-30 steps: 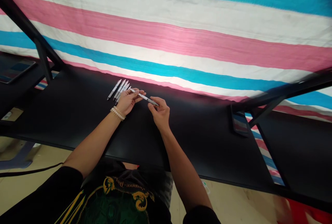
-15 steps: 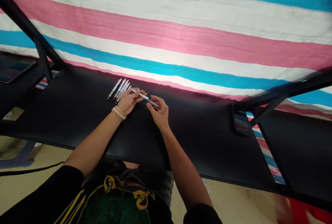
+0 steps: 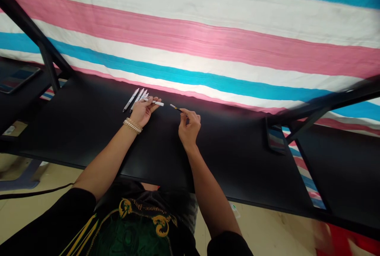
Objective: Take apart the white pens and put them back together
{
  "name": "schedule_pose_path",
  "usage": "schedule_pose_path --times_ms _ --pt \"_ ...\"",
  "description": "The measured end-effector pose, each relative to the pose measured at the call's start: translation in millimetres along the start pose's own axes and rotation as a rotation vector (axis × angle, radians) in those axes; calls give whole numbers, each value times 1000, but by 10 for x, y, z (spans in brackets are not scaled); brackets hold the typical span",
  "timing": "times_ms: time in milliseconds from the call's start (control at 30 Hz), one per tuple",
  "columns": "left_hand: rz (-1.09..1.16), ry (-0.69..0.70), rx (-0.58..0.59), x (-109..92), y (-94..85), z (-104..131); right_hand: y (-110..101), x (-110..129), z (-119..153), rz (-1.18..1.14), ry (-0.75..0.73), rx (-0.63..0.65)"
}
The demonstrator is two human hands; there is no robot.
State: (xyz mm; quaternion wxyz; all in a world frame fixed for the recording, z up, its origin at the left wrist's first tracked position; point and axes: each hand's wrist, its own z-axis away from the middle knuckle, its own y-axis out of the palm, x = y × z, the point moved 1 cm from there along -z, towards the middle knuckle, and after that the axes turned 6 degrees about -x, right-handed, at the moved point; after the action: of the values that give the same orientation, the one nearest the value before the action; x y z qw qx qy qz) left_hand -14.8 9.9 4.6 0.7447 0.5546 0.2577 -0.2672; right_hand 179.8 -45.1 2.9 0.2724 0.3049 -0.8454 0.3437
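Note:
My left hand [image 3: 143,112], with beaded bracelets at the wrist, is closed on a white pen barrel [image 3: 158,103] whose end points right. To the right of it, my right hand [image 3: 190,126] pinches a thin pen refill [image 3: 175,108], pale at the free end and dark near the fingers. A small gap lies between the barrel and the refill. Whether the pen's front section is also inside my right fingers is hidden. Several white pens [image 3: 134,98] lie side by side on the black table [image 3: 231,153], just beyond my left hand and partly covered by it.
A striped sheet [image 3: 208,46] hangs behind the table's far edge. Black slanted frame bars stand at the left [image 3: 49,64] and right [image 3: 308,123]. A dark phone-like slab [image 3: 275,139] rests near the right bar. Another flat dark device [image 3: 19,78] lies far left.
The pen held between both hands has come apart. My right hand has moved right with the refill, and my left hand has shifted slightly left with the barrel.

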Motion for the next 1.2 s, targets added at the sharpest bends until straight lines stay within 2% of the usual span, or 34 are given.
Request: schedule_pose_path --times_ms 167,267,533,733,867,1000,1100,1200 --pt "-81 -50 87 144 74 93 70 96 86 -16 -69 78" --pt "-123 -49 100 213 109 137 109 133 133 -75 -83 86" --pt "-149 -69 91 197 97 119 107 98 113 -174 -90 50" --pt "-141 -90 71 178 81 101 81 35 100 -201 14 119" --pt "-149 -97 97 181 89 118 65 59 97 -214 18 100" --pt "-157 -89 108 173 96 122 72 59 89 -248 165 177" --pt "-156 -73 96 164 92 107 73 39 70 -252 142 152" --pt "-156 -68 90 162 79 95 73 25 58 -265 145 209"
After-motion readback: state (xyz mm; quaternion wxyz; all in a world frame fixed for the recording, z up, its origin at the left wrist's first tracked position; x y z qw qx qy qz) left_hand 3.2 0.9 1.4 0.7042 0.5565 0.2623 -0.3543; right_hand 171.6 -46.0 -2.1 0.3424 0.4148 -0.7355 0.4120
